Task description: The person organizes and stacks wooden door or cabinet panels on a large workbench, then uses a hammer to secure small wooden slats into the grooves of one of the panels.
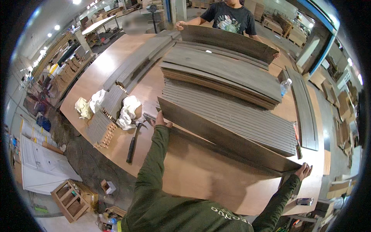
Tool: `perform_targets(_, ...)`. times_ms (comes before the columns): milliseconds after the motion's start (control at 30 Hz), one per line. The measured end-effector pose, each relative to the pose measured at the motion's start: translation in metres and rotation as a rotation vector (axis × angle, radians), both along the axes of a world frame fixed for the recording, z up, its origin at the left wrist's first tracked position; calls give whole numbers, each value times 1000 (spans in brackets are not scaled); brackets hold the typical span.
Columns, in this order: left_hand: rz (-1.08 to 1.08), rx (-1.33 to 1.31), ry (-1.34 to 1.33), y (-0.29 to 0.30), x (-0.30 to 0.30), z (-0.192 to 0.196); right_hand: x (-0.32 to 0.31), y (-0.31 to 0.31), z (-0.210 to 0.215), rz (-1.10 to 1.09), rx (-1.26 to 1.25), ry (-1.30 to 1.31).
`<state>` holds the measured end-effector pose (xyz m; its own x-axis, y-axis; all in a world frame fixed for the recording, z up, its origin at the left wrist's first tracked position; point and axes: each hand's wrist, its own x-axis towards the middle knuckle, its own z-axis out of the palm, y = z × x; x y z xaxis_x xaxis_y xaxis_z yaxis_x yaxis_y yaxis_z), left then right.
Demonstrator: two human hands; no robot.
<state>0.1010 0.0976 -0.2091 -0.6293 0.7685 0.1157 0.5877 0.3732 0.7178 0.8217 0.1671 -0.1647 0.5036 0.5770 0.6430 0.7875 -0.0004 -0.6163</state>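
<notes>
A long, thin dark-brown board (222, 134) stands tilted on its long edge across the near side of the table, in front of a stack of grey panels (232, 110). My left hand (160, 120) is closed on its left end, next to a claw hammer (133, 145) with a black handle. At the far right end, my right hand (304, 171) is closed on the board's corner, fingers curled over the edge. Behind the grey panels rises a second stack of wider boards (220, 73). Across the table a person in a dark T-shirt holds a similar board (228, 42) with both hands.
White rags (130, 112) and narrow grey strips with wooden dowels (109, 133) lie at the left on the wooden table (208, 174). A plastic bottle (285, 87) and long grey panels (303, 112) are at the right. A can (305, 201) lies near the right corner.
</notes>
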Motion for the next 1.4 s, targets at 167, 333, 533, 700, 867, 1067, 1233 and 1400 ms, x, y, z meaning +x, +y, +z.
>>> perform_targets(167,-9,515,-792,-29,-58,-68,35,25,-16,22,213,-651)
perform_targets(333,-192,-253,402,-53,-28,20,-17,20,17,99,-53,134)
perform_targets(533,-149,91,33,-35,-47,-7,-20,25,28,195,-1,220)
perform_targets(700,-109,-15,-319,-43,-131,-76,-66,41,56,239,-60,208)
perform_targets(867,-211,-150,331,-27,-80,-11,-56,41,58,144,-67,196)
perform_targets(1067,-267,34,-224,-29,-54,16,-42,44,50,184,-100,176)
perform_targets(1233,-379,24,-176,-45,-87,-22,-51,46,52,181,-94,219)
perform_targets(1400,-191,-29,212,-32,-54,-6,-30,44,42,233,-107,330)
